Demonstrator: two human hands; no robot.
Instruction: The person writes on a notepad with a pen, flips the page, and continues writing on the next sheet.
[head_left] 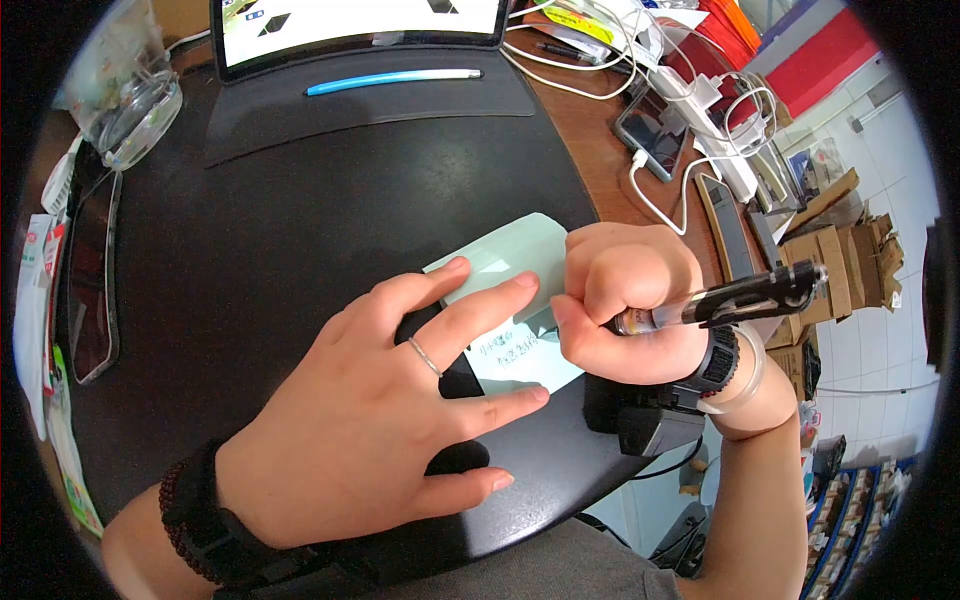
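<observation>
A pale green slip of paper lies on the black desk mat, with lines of small dark handwriting near its lower part. My left hand rests with fingers spread, several fingertips lying on the paper; a ring is on one finger. My right hand is closed around a pen with a clear barrel and black cap end, which points off to the right. The pen's tip is hidden behind my fingers, so contact with the paper cannot be seen. Black straps circle both wrists.
A tablet with a lit screen stands at the back, a blue-and-white stylus before it. On the right are a phone, a white power strip and tangled cables. Another phone and a clear container sit left.
</observation>
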